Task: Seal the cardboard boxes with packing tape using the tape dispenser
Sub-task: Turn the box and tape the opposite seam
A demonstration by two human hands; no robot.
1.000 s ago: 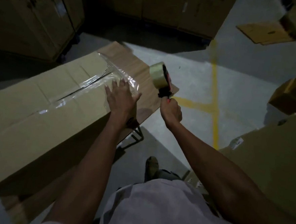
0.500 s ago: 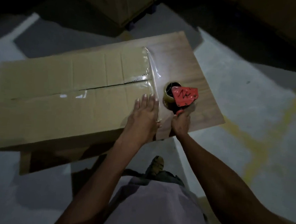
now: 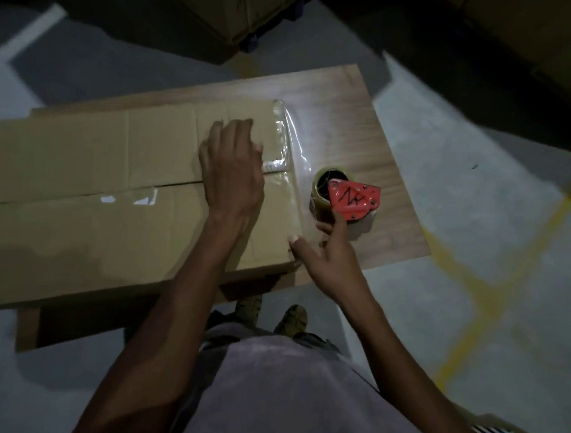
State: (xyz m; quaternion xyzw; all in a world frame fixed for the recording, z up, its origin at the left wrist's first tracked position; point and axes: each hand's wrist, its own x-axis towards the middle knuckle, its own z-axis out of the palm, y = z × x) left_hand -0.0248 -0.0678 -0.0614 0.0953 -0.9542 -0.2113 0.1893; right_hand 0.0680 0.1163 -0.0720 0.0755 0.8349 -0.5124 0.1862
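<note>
Tape [image 3: 291,139] at the box [image 3: 110,183] end looked loose; with the left hand [image 3: 231,175] flat and the right hand [image 3: 330,253] spread beside the dispenser [image 3: 349,200], it could peel.

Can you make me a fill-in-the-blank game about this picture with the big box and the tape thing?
1. The left hand lies flat on top of the cardboard ____.
2. The tape dispenser sits on the wooden table, and its side plate is colored ____.
3. The right hand has its fingers spread ____, gripping nothing.
4. The lines painted on the floor are ____.

Missing words: box; red; open; yellow
</note>
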